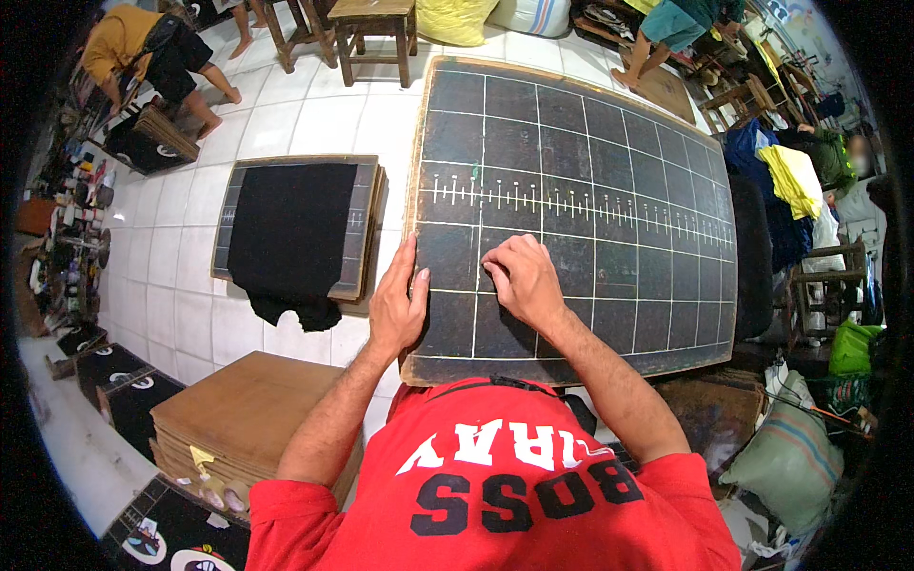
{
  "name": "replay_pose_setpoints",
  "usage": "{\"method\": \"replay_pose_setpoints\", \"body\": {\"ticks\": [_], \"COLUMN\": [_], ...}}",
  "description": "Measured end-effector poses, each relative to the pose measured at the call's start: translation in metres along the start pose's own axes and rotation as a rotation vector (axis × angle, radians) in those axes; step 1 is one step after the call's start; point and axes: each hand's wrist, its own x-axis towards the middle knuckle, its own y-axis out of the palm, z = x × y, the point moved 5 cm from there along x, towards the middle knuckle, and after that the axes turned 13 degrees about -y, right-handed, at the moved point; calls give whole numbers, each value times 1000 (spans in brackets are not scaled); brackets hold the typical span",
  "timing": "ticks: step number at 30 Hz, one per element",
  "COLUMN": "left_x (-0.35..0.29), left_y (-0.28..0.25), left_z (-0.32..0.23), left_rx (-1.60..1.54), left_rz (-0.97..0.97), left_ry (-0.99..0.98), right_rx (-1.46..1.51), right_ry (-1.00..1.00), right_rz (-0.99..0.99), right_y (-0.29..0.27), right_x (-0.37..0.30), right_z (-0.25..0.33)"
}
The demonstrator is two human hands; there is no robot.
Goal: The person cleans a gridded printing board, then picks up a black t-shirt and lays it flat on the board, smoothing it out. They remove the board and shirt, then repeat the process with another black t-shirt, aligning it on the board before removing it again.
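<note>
Our board (647,276) lay flat before us, ruled in pale lines, its row of ticks (573,202) running across beyond our hands. The left hand (395,309) was open along the near part of the left edge, fingers straight and together, thumb apart. To work well there, we judged, we needed that palm to steady the edge with light, even pressure. The right hand (528,285) was curled over the near half, fingertips drawn toward the thumb; whether they pinched anything small, we could not tell from above. Short, controlled movements seemed best for it.

Around us, the brown stack (248,400) stood near our left arm, perhaps cramping that elbow. A second stack (367,238), topped with black cloth (295,224), sat just left of the board and narrowed the way past. Blue cloth (762,181) crowded the right end; a stool (371,11) stood past the far left corner.
</note>
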Motion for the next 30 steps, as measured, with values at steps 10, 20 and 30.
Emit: {"method": "replay_pose_setpoints", "body": {"ticks": [10,20,30], "left_x": [1,1,2], "left_y": [0,1,3], "left_z": [-1,1,4], "left_rx": [6,23,13], "left_rz": [4,-7,-22], "left_ry": [0,10,27], "right_rx": [-103,-95,-108], "right_ry": [-62,-110,-120], "right_rz": [132,164,173], "right_y": [4,1,1], "right_x": [2,-4,-13], "right_z": [11,25,39]}}
